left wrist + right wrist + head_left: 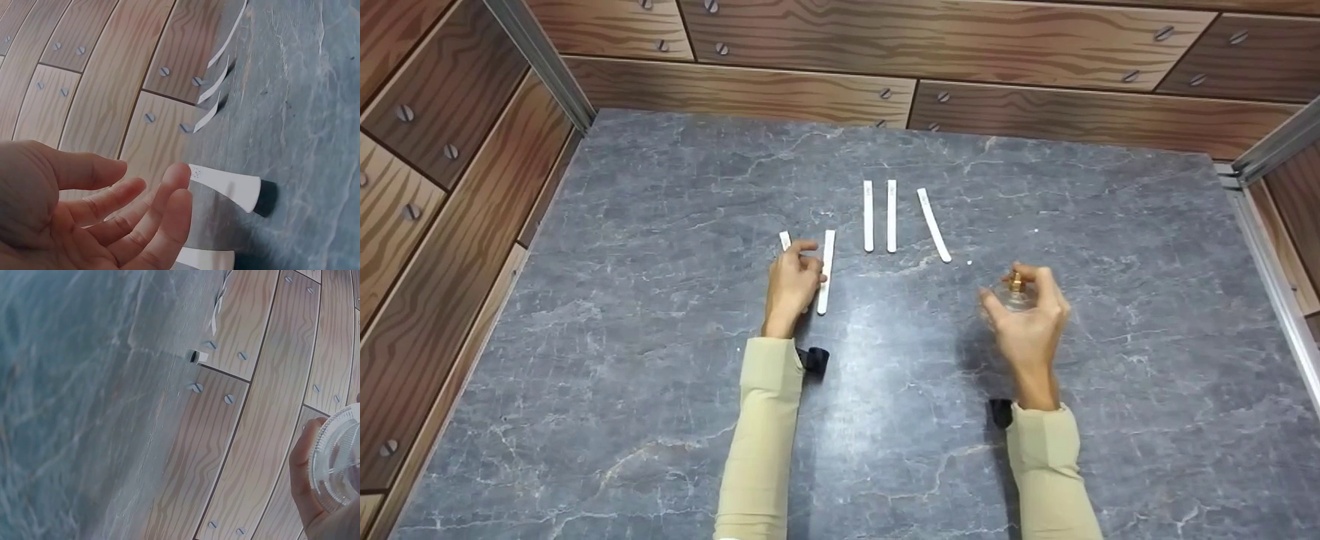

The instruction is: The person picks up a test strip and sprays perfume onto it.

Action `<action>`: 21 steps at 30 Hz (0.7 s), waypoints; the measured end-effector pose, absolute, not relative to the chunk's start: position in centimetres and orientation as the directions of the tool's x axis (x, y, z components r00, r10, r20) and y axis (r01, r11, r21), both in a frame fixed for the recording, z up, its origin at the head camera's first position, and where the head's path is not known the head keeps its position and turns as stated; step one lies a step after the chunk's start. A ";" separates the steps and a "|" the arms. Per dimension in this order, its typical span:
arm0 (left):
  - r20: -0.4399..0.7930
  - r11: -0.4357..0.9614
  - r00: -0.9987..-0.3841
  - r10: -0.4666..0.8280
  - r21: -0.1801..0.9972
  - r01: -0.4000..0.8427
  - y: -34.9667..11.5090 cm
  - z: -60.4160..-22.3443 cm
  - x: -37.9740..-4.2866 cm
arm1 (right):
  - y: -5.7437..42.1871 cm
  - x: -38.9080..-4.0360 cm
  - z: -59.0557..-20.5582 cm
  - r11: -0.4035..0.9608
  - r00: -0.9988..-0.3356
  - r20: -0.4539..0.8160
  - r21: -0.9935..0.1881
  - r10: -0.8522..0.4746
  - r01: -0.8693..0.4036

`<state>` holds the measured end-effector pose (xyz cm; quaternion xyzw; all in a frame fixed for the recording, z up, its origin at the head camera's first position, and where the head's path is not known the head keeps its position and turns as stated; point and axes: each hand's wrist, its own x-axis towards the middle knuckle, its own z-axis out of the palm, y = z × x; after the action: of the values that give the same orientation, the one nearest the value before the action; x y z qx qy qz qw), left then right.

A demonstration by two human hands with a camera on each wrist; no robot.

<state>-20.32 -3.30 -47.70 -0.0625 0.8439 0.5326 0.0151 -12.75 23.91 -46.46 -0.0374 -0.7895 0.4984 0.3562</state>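
Observation:
My right hand (1030, 319) grips a small clear glass perfume bottle (1018, 301) with a gold neck, raised over the right side of the table. In the right wrist view the ribbed round base of the bottle (337, 458) faces the camera. My left hand (793, 283) hovers over the left pair of white paper test strips, fingers loosely bent and holding nothing. It covers most of one strip (785, 238); the other strip (826, 274) lies just right of the fingers. In the left wrist view a strip (230, 185) shows beyond the fingertips, curving off the tabletop.
Three more white strips lie farther back: a left one (868, 217), a middle one (892, 217) and a slanted one (934, 225). Wood-patterned panels (810, 45) wall the back and sides of the grey marbled table (660, 420). Metal rails (1279, 255) run along the sides.

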 end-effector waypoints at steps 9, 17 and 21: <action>-0.041 0.436 -0.994 -0.101 0.896 -0.081 -3.5 -48.0 -19.5 | 23.9 -12.7 -46.2 0.511 -0.733 0.546 -0.801 0.407 -0.312; -0.046 0.430 -0.992 -0.116 0.898 -0.092 -4.0 -48.1 -18.9 | 23.9 -12.7 -46.2 0.509 -0.731 0.548 -0.801 0.407 -0.317; -0.046 0.406 -0.992 -0.113 0.910 -0.088 -4.2 -48.2 -18.7 | 23.8 -12.7 -46.3 0.511 -0.736 0.540 -0.803 0.408 -0.306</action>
<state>-18.66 -4.17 -48.22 -0.0601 0.8383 0.5418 -0.0116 -12.70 23.80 -46.34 -0.0321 -0.7904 0.4934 0.3617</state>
